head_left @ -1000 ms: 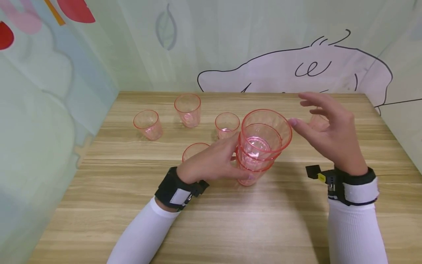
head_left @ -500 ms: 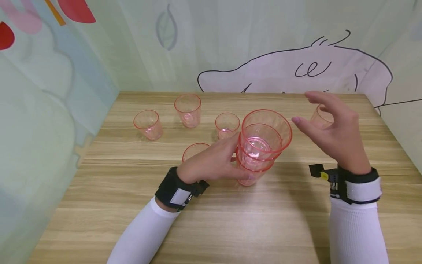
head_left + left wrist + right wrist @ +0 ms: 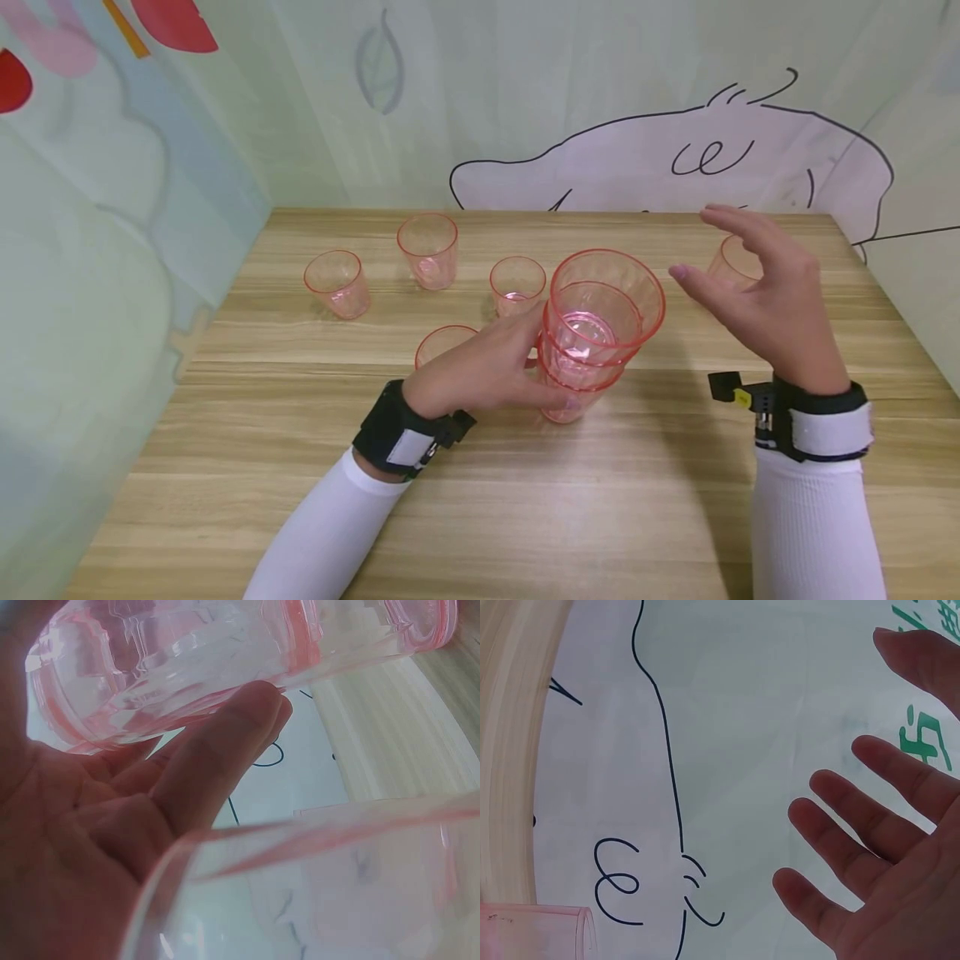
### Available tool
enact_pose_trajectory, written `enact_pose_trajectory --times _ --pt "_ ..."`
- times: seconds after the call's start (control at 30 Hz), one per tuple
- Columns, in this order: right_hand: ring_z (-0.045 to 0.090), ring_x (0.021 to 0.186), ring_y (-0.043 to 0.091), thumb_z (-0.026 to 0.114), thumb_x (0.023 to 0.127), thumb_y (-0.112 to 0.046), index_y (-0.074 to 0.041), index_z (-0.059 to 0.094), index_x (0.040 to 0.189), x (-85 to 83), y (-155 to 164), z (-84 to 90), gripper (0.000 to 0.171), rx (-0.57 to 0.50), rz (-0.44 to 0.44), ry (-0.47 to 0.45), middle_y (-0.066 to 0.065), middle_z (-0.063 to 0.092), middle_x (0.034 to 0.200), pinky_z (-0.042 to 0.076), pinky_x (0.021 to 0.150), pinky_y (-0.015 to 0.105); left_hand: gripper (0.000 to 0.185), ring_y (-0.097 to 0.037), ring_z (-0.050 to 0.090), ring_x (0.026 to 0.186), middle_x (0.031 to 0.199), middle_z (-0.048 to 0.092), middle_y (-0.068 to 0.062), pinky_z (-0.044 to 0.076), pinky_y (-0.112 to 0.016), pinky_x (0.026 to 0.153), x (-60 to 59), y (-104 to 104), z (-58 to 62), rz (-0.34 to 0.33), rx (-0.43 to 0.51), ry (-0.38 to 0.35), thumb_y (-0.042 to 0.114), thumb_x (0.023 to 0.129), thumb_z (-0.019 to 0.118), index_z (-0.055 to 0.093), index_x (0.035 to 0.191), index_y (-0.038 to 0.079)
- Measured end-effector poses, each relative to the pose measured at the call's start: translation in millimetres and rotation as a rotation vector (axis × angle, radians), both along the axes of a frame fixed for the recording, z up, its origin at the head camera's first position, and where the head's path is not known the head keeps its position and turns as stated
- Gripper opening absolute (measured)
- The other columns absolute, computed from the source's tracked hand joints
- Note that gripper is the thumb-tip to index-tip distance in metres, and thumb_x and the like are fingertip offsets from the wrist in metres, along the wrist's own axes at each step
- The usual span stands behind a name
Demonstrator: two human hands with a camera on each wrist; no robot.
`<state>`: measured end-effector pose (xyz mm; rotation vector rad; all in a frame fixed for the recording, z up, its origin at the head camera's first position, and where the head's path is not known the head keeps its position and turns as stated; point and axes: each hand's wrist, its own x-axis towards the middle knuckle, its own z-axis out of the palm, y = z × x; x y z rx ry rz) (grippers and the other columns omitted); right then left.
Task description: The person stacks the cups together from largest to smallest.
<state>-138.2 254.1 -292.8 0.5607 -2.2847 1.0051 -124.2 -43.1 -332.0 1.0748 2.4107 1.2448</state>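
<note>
A stack of pink transparent plastic cups [image 3: 596,329] stands mid-table, tilted slightly toward me. My left hand [image 3: 487,367] grips the stack's lower part from the left, fingers curled round it; in the left wrist view the fingers [image 3: 217,761] lie against the stack [image 3: 225,660]. My right hand [image 3: 757,292] hovers open to the right of the stack, fingers spread, touching nothing; the right wrist view shows its fingers [image 3: 870,825] spread before the wall. Just beyond it stands a single pink cup [image 3: 731,260], partly hidden by the hand.
Single pink cups stand on the wooden table [image 3: 525,500]: one at left [image 3: 337,283], one behind it [image 3: 427,248], one in the middle [image 3: 516,285], one [image 3: 442,343] behind my left hand. Printed curtain walls close the left, back and right.
My right hand has drawn away from the stack's rim, to the right and a little back. The left hand and the stack have stayed still.
</note>
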Motion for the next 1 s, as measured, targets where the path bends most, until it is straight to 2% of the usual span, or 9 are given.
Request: enact_pose_trajectory --times 0.17,0.4,0.63,1.0 --pt "0.054 0.129 0.017 0.088 0.072 0.002 -0.009 0.067 0.132 -2.1 4.2 -1.9 0.065 0.007 0.002 -0.01 0.007 0.065 0.133 0.038 0.107 0.024 0.083 -0.002 0.052 0.116 0.131 0.055 0.013 0.046 -0.026 0.098 0.5 -0.3 0.9 0.0 0.001 -0.005 0.038 0.077 0.088 0.042 0.144 0.02" --pt "0.054 0.128 0.015 0.087 0.075 -0.002 -0.013 0.067 0.134 -1.5 7.2 -3.2 0.063 0.007 -0.038 -0.049 0.005 0.065 0.133 0.038 0.106 0.022 0.082 -0.003 0.052 0.115 0.13 0.056 0.013 0.046 -0.026 0.098 -0.1 -0.3 -0.1 -0.005 0.009 -0.012 0.037 0.077 0.088 0.042 0.143 0.02" --pt "0.055 0.128 0.02 0.087 0.075 0.001 -0.009 0.067 0.133 -3.3 10.0 -5.6 0.062 -0.001 -0.074 -0.067 0.008 0.065 0.133 0.037 0.107 0.022 0.082 -0.002 0.053 0.114 0.129 0.056 0.013 0.047 -0.026 0.097 0.5 -0.2 0.5 0.003 -0.001 -0.008 0.036 0.076 0.088 0.043 0.143 0.021" --pt "0.052 0.132 0.022 0.085 0.078 -0.004 -0.007 0.066 0.132 -5.4 13.3 -8.5 0.057 -0.002 -0.096 -0.088 0.009 0.063 0.136 0.035 0.109 0.024 0.08 -0.002 0.054 0.112 0.128 0.056 0.014 0.047 -0.026 0.096 1.0 0.0 1.1 0.009 -0.004 -0.005 0.034 0.076 0.089 0.045 0.141 0.021"
